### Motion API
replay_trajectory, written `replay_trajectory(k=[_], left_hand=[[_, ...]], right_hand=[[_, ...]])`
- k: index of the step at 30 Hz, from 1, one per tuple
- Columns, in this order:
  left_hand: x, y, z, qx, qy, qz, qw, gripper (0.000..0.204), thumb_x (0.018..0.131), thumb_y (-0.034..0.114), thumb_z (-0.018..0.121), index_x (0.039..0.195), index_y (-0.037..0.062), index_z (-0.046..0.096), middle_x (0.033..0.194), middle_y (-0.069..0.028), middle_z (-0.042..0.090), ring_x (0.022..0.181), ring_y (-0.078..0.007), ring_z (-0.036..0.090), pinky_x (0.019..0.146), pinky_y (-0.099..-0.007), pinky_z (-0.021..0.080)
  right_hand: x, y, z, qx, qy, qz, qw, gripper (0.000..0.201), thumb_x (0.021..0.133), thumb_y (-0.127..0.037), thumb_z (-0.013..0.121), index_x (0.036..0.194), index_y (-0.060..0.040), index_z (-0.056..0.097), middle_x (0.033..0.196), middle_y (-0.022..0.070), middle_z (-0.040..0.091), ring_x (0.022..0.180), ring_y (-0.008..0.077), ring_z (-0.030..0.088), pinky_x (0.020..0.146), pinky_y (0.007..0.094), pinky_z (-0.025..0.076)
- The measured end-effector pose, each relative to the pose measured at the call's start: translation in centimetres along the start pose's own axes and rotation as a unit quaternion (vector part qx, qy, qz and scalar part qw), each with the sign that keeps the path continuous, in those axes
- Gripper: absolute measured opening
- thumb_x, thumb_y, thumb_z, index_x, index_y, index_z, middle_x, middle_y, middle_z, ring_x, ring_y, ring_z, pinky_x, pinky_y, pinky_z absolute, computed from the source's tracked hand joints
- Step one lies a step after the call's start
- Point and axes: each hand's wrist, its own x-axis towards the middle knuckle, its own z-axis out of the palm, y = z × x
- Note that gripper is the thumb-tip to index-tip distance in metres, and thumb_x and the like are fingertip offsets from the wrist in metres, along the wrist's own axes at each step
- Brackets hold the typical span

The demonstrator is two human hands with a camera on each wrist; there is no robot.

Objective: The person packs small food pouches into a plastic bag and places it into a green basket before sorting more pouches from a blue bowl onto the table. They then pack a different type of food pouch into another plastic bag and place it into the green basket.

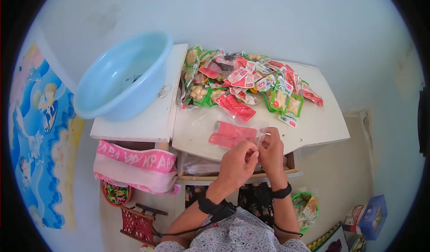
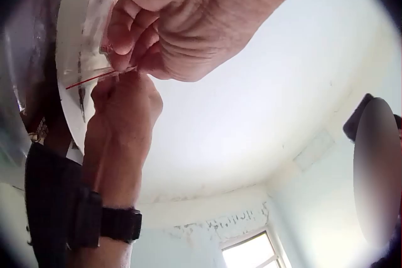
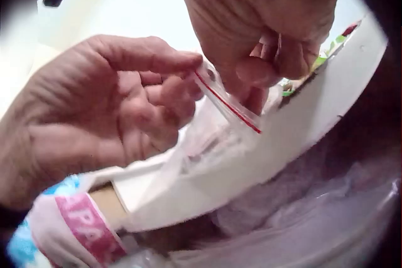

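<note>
A clear plastic bag with a red line along its edge (image 3: 229, 106) is pinched by both hands at its top. In the head view the left hand (image 1: 238, 163) holds it between thumb and finger, beside the right hand (image 1: 271, 155), whose fingers are curled on the same edge. The right wrist view shows the left hand (image 3: 107, 101) at one end of the red line and the right hand (image 3: 264, 29) close beside it. A flat pink-red packet (image 1: 230, 134) lies on the white table (image 1: 309, 131) just beyond the hands; whether it is inside the bag is unclear.
Many red and green snack packets (image 1: 244, 75) are heaped at the table's back. A blue basin (image 1: 121, 77) stands at the left. Below are an open drawer (image 1: 197, 167) with plastic bags, a pink and white towel (image 1: 134, 167), a basket of small items (image 1: 116, 193) and a green basket (image 1: 306, 210).
</note>
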Motion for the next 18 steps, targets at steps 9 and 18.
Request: replay_trajectory(k=[9,18], left_hand=[[-0.3,-1.1,-1.5,-0.074,-0.016,-0.057,0.995,0.011,0.095,0.008,0.067,0.103,0.0015,0.062,0.083,-0.0119,0.069,0.073,-0.0189,0.069,0.066,-0.0316,0.055],[-0.5,-4.0,-2.5,-0.112,0.01,-0.064,0.992,0.008,0.098,0.006,0.065,0.103,0.0,0.063,0.082,-0.0008,0.065,0.068,-0.0054,0.058,0.06,-0.0229,0.048]], right_hand=[[1.4,0.6,0.2,-0.004,-0.21,-0.166,0.964,0.012,0.087,0.001,0.064,0.095,-0.0028,0.071,0.083,0.0141,0.07,0.069,0.0303,0.065,0.066,0.0367,0.053],[7.3,-2.9,-2.6,-0.018,-0.147,-0.034,0.988,0.02,0.09,0.003,0.059,0.105,-0.0004,0.071,0.093,0.0073,0.071,0.079,0.0164,0.065,0.071,0.0307,0.052]])
